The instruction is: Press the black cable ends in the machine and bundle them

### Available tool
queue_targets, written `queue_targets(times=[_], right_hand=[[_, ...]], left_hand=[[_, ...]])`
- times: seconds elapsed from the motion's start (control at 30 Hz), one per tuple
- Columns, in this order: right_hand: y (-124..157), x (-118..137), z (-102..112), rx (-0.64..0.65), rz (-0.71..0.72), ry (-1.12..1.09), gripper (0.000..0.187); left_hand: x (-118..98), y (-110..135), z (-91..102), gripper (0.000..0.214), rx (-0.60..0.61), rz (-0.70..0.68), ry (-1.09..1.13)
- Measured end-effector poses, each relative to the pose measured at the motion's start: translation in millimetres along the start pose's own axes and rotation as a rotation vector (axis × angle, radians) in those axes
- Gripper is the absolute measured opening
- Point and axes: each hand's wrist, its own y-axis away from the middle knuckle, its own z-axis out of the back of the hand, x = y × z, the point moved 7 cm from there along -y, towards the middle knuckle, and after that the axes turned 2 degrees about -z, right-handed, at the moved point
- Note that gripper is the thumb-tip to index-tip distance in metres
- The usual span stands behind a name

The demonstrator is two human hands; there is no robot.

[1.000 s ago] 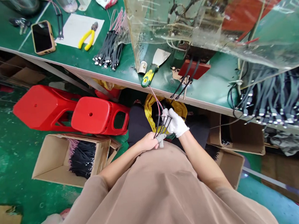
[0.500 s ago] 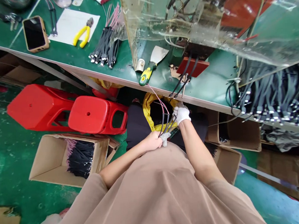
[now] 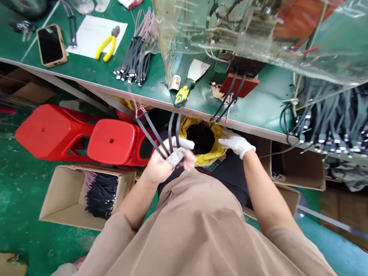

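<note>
My left hand (image 3: 162,167) is clamped on the metal-tipped black cables (image 3: 175,156) above my lap, while my gloved right hand (image 3: 236,146) stays open and apart near the bench edge (image 3: 265,130), so a slack grip could let the looped cables slip and drop.

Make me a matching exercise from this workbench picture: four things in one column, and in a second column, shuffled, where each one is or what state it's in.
Things:
1. yellow-handled pliers
2. phone in a tan case
3. putty knife
4. white-gloved right hand

Places or states:
A. lying on the white paper sheet
B. holding nothing
C. on the green bench, left of the sheet
D. on the bench, handle toward its front edge

Pairs: 1-A, 2-C, 3-D, 4-B
</note>
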Motion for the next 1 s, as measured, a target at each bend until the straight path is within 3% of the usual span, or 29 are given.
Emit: queue_targets(times=[0.13,0.23,0.33,0.43,0.5,0.63,0.77,0.87,1.0], right_hand=[[35,28,1,0.081,0.035,0.194,0.02],[73,61,-4,0.176,0.143,0.257,0.031],[101,99,-5,0.106,0.32,0.149,0.045],[110,132,-7,-0.03,0.467,0.048,0.059],[107,146,-18,-0.035,0.478,0.012,0.066],[97,160,-58,0.161,0.416,-0.036,0.06],[105,161,-84,0.302,0.364,-0.048,0.055],[124,144,-85,0.308,0.267,-0.053,0.056],[154,103,-83,0.361,0.156,0.01,0.048]], left_hand=[[-20,-63,-14.9,0.041,-0.005,-0.227,-0.04],[-22,-115,-25.2,0.045,-0.04,-0.364,-0.124],[-11,-158,-41.0,0.051,-0.047,-0.353,-0.238],[5,-174,-60.9,0.051,0.031,-0.225,-0.356],[13,-168,-71.6,0.044,0.097,-0.163,-0.411],[21,-145,-77.7,0.025,0.11,-0.104,-0.492],[15,-126,-80.3,0.036,0.095,-0.148,-0.435],[15,-99,-84.1,0.044,0.184,-0.131,-0.399],[32,-43,-75.4,0.058,0.304,0.008,-0.321]])
